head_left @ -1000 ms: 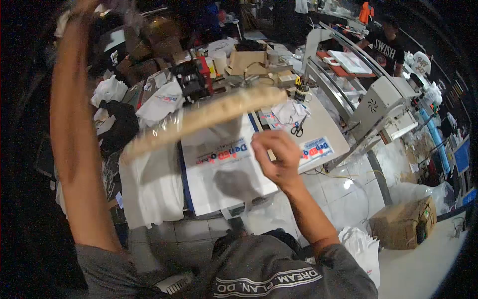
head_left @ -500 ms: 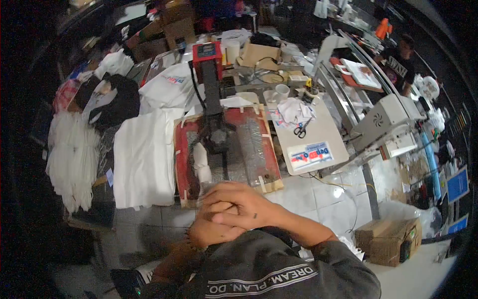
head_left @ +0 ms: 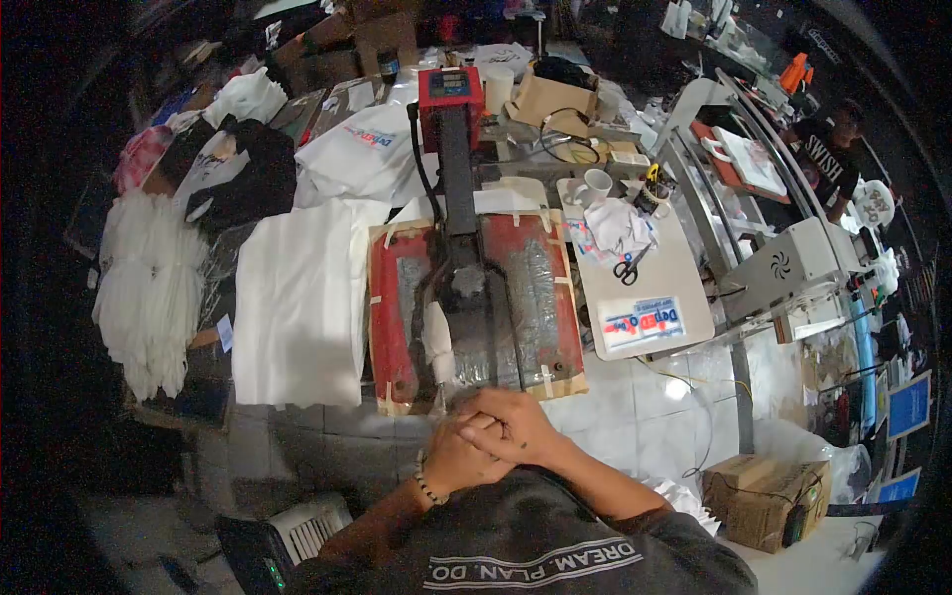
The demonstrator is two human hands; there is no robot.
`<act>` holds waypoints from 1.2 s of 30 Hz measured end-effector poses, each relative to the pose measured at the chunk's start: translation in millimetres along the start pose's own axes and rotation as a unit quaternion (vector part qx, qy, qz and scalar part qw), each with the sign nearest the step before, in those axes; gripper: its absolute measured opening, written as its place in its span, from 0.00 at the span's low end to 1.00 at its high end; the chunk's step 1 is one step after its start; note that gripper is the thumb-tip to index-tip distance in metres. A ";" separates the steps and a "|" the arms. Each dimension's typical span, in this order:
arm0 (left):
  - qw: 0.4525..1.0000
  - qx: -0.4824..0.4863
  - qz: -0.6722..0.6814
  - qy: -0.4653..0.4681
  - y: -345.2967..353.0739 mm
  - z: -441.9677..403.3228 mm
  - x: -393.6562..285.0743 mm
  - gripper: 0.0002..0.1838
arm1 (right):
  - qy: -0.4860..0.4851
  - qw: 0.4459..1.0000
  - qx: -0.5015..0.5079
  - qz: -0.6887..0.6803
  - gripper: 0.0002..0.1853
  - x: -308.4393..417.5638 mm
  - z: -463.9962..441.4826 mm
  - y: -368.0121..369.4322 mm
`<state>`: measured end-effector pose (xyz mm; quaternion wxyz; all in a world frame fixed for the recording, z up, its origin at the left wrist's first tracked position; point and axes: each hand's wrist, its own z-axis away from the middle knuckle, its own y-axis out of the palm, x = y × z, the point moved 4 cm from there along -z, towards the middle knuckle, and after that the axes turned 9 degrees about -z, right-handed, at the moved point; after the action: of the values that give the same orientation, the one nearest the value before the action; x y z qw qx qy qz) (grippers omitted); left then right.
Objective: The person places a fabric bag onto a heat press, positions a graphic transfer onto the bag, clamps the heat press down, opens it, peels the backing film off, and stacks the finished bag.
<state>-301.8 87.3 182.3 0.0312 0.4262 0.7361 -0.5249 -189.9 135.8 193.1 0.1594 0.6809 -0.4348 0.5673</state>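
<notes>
My left hand [head_left: 458, 462], with a beaded bracelet at the wrist, and my right hand [head_left: 518, 424] are clasped together in front of my body, the right over the left. Their fingers are folded closed; anything inside them is hidden. Just beyond them is a heat press [head_left: 555, 342] with a red, tape-edged top plate, a dark central arm and a red control box [head_left: 451, 87]. Its lever, with a white-wrapped grip [head_left: 437, 337], points down towards my hands. Whether my hands touch the press I cannot tell.
White folded fabric [head_left: 297, 307] lies left of the press, beside hanging white bundles [head_left: 149, 297]. Right, a board [head_left: 684, 283] carries scissors [head_left: 627, 268], a mug [head_left: 593, 186] and a printed sheet [head_left: 643, 319]. A second machine [head_left: 788, 263], a person [head_left: 823, 159] and a cardboard box [head_left: 764, 496] are farther right.
The camera view has shifted, so the press and tables sit farther right. My hands stay clasped, now slightly farther from the press in the picture, with the bracelet showing more fully.
</notes>
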 end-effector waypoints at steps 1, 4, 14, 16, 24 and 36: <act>1.000 -0.006 0.004 0.003 0.4 -2.4 0.9 0.15 | -0.016 1.000 -0.008 -0.006 0.17 0.2 -1.3 -0.9; 0.998 -0.008 0.043 -0.041 7.4 1.2 8.2 0.15 | -0.018 1.000 -0.016 -0.004 0.17 -0.8 -1.7 -1.3; 0.995 0.035 0.030 -0.087 5.7 0.9 10.3 0.17 | 0.019 0.999 -0.011 0.030 0.18 -12.0 2.2 1.9; 0.990 0.107 0.033 -0.081 7.2 5.2 16.8 0.20 | 0.021 0.999 -0.017 0.021 0.20 -11.4 0.9 1.3; 0.915 -0.082 0.267 -0.291 -49.0 -57.4 141.2 0.16 | 0.075 0.988 -0.136 -0.018 0.22 2.1 1.4 -1.1; 0.900 -0.097 0.239 -0.350 17.1 -90.7 196.3 0.37 | -0.001 0.988 -0.007 0.155 0.17 -2.2 0.1 12.0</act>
<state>-378.7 278.0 113.2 0.4526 0.3726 0.6009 -0.5434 -199.1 129.7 187.7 0.0738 0.6047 -0.5390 0.5816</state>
